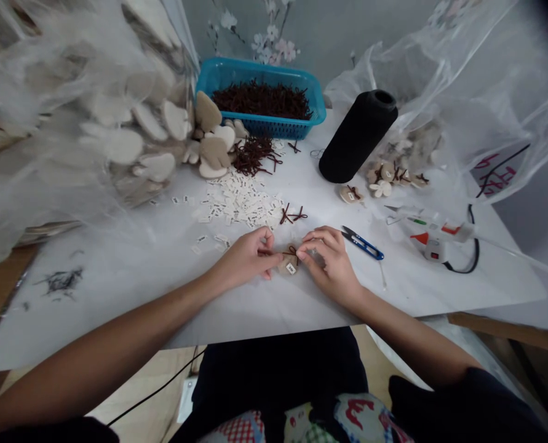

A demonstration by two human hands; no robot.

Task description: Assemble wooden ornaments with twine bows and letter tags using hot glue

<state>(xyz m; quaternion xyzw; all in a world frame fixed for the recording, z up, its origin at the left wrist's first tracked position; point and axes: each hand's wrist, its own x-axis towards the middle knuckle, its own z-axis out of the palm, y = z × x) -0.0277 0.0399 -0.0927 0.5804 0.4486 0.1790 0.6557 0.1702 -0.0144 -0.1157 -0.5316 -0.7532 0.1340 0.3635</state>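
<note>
Both forearms reach in from the bottom edge and meet at the middle of the white surface (117,271). Between them lies a small tan felt piece (288,264) with a white tag on it and a dark brown cord bow (293,251) at its top. The left hand (246,257) has its fingers (265,237) pinched on the bow's left end; the right hand (331,261) has its fingers (307,246) curled and pinched on the right end, touching the felt.

Judging by this grip, the bow is being pulled snug or squared on the felt. To do it well, both ends should be drawn evenly and outward, with the felt flat on the surface so that the tag stays facing up and the knot sits centred.

Blue snips (362,243) lie just beside the right hand, a glue gun (433,237) further right. Behind the hands are 2 spare bows (293,215), a scatter of white tags (237,202), a black thread cone (357,136) and a blue basket (218,77) of brown cord.
</note>
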